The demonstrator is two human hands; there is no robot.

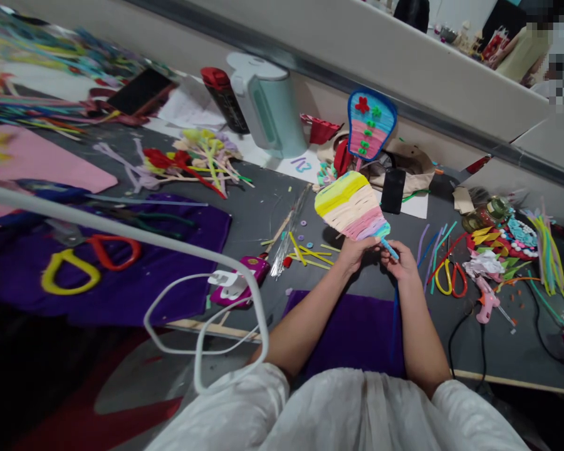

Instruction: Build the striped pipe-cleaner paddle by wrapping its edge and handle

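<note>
Between my hands is a small hand fan covered in yellow, cream, pink and blue pipe-cleaner stripes, raised above the table and tilted. My left hand is closed on the fan's lower edge, near where the handle begins. The fingers of my right hand pinch the light blue wrapped handle. A dark blue pipe cleaner hangs down beside my right forearm; its upper end is hidden by the hand. Behind, a finished-looking blue and pink fan with flower shapes stands upright.
A purple cloth lies under my forearms. To the right are scissors, a pink glue gun and loose pipe cleaners. A kettle stands at the back. A white cable loops across the left, near more scissors.
</note>
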